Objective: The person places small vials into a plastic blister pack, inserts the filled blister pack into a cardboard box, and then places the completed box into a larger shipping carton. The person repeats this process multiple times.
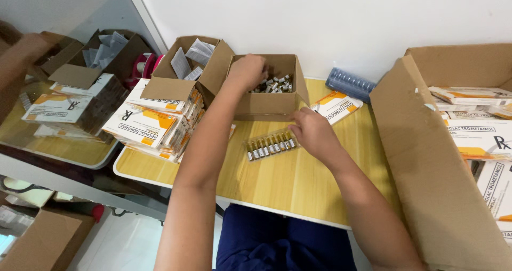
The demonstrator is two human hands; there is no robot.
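Observation:
My left hand (246,71) reaches into an open cardboard box (265,106) that holds several small dark vials (276,83); whether its fingers grip any vial is hidden. My right hand (312,132) rests on the wooden table (277,180), its fingertips touching the right end of a clear plastic tray (268,145) filled with a row of amber ampoules. A flat white and orange carton (337,105) lies just behind my right hand.
A stack of white and orange cartons (154,124) stands at the left, with a box of folded leaflets (192,63) behind it. A large cardboard box (426,159) of cartons fills the right. Blue-grey plastic trays (349,83) lie by the wall. Another person's arm (18,63) shows far left.

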